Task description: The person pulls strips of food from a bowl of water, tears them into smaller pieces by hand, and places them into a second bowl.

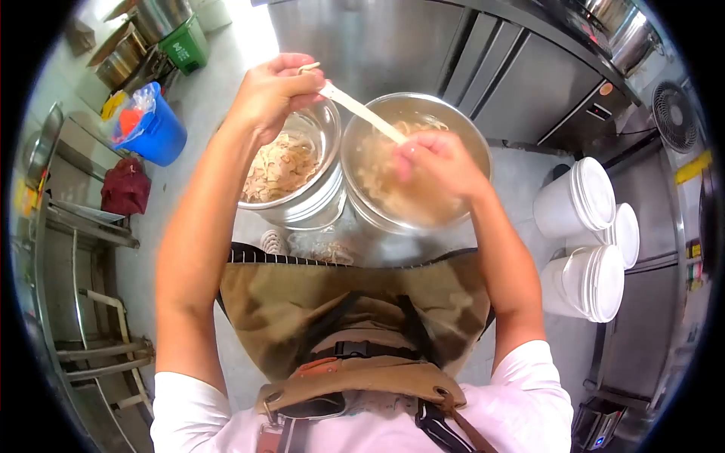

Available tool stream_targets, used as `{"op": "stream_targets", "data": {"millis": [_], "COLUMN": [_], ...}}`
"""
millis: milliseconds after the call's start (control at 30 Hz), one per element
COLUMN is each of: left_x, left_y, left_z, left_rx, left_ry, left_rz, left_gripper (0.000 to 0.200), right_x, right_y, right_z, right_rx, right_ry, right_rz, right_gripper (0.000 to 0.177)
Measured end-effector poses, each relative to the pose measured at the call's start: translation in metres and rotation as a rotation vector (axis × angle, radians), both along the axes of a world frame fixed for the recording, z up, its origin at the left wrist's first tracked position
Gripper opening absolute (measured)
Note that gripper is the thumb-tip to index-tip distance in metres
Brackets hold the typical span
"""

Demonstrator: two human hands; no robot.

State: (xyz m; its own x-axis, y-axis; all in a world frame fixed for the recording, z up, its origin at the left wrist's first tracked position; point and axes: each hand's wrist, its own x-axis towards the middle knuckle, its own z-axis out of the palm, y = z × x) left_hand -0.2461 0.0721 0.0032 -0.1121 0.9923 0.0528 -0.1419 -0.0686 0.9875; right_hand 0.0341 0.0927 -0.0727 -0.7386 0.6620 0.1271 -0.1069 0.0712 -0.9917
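A long pale strip (362, 112), of a kind I cannot make out, stretches between my two hands. My left hand (276, 94) pinches its upper end, above the rim of a steel bowl (329, 143). Over a wide steel pot (483, 151), my right hand (442, 160) is closed on the strip's lower end, its fingertips partly blurred. Cloudy liquid with pale pieces (374, 170) fills the pot. Cut pale pieces with brownish edges (279, 167) are heaped in the bowl, partly behind my left wrist.
White lidded buckets (581, 200) stand on the right by steel cabinets (563, 90). To the left are a blue bin (160, 128) with plastic bags, a green container (185, 47) and a metal rack (106, 351). A fan (674, 113) is at far right.
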Motion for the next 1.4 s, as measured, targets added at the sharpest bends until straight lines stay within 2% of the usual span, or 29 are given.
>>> {"op": "stream_targets", "data": {"millis": [133, 233, 333, 433, 467, 567, 600, 700, 833, 900, 967, 1033, 1133, 1233, 1333, 1400], "left_x": [0.004, 0.009, 0.016, 0.032, 0.037, 0.059, 0.065, 0.075, 0.089, 0.105, 0.122, 0.134, 0.148, 0.151, 0.139, 0.130], "left_y": [-0.008, -0.012, -0.017, -0.014, -0.014, -0.016, -0.020, -0.014, 0.007, 0.012, 0.018, 0.022, 0.022, 0.023, 0.032, 0.032], "left_z": [-0.015, -0.023, -0.026, -0.033, -0.034, -0.034, -0.031, -0.019, -0.017, -0.014, -0.010, -0.004, 0.012, 0.018, 0.009, 0.003], "left_rx": [-0.018, -0.016, -0.032, -0.040, -0.072, 0.000, 0.016, 0.063, 0.004, 0.004, -0.016, -0.070, -0.047, -0.078, -0.044, -0.143], "left_ry": [-0.144, -0.224, -0.320, -0.419, -0.392, 0.097, 0.385, 0.948, 0.986, 1.078, 1.178, 1.284, 1.416, 1.540, 1.395, 1.224], "left_rz": [0.060, 0.038, -0.061, -0.139, -0.160, -0.302, -0.328, -0.549, -0.759, -0.821, -0.872, -0.895, -0.930, -0.881, -0.872, -0.814], "left_gripper": [0.026, 0.023, 0.023, 0.034, 0.037, 0.040, 0.031, 0.018, 0.017, 0.016, 0.015, 0.014, 0.014, 0.014, 0.013, 0.012], "right_x": [0.011, 0.011, 0.009, 0.007, 0.005, 0.008, 0.011, 0.025, 0.033, 0.025, 0.026, 0.030, 0.026, 0.026, 0.018, 0.021], "right_y": [-0.005, -0.003, -0.004, -0.005, -0.004, -0.005, -0.002, 0.007, 0.002, -0.001, -0.003, -0.008, 0.001, 0.002, 0.004, -0.004], "right_z": [0.008, 0.013, 0.018, 0.015, 0.013, 0.001, -0.001, -0.015, -0.024, -0.032, -0.035, -0.035, -0.045, -0.035, -0.045, -0.033], "right_rx": [-0.035, -0.032, -0.030, -0.104, -0.033, 0.103, 0.109, 0.120, 0.183, 0.494, 0.512, 0.228, 0.098, 0.232, 0.240, 0.174], "right_ry": [-0.019, -0.028, -0.091, -0.259, -0.243, -0.201, -0.191, -0.215, -0.232, -0.011, 0.055, -0.012, -0.015, -0.217, -0.114, -0.156], "right_rz": [0.027, 0.055, 0.058, -0.025, -0.060, -0.130, -0.123, -0.111, -0.075, -0.184, -0.212, -0.130, -0.101, -0.148, -0.257, -0.300], "right_gripper": [0.019, 0.019, 0.018, 0.016, 0.016, 0.015, 0.015, 0.015, 0.018, 0.019, 0.019, 0.019, 0.018, 0.018, 0.019, 0.019]}}
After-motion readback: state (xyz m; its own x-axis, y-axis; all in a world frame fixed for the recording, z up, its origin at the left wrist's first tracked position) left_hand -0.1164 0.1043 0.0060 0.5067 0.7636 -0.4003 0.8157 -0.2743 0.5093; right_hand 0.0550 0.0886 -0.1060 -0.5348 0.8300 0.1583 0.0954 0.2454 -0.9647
